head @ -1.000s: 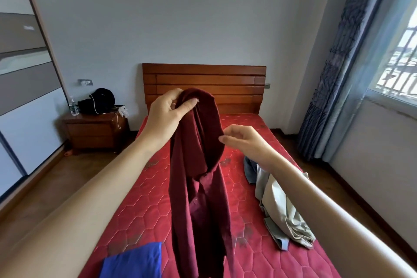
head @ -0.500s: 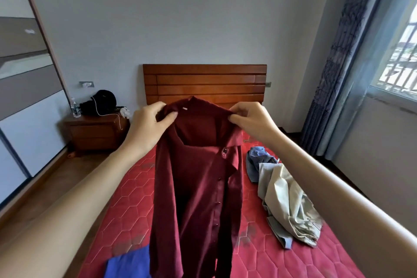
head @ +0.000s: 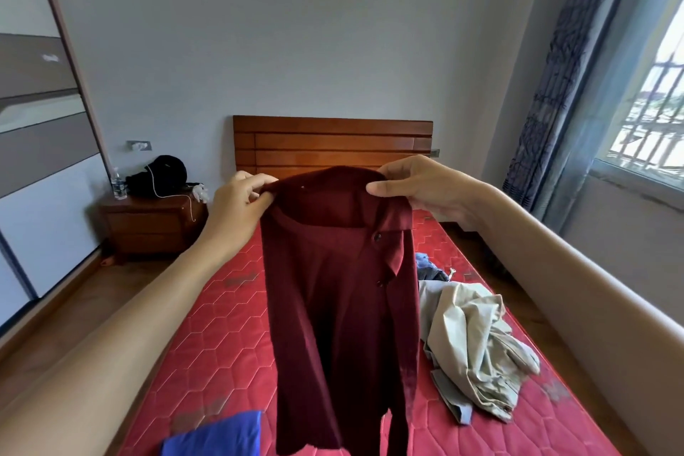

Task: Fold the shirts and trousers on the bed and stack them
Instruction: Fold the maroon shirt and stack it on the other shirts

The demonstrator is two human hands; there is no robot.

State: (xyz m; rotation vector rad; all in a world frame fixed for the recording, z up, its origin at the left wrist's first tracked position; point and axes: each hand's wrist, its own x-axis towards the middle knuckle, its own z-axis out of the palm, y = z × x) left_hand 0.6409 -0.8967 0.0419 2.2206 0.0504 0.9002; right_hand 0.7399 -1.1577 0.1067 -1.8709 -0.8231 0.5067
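We hold the dark maroon buttoned shirt [head: 340, 300] hanging above the red quilted mattress [head: 222, 326], left hand [head: 237, 207] and right hand [head: 418, 189] both pinching its shoulders; a loose pinch could drop it crumpled

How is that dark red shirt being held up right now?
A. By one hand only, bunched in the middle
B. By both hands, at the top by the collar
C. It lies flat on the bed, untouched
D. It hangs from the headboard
B: the left hand and the right hand each pinch the top edge of the dark red shirt, which hangs above the bed.
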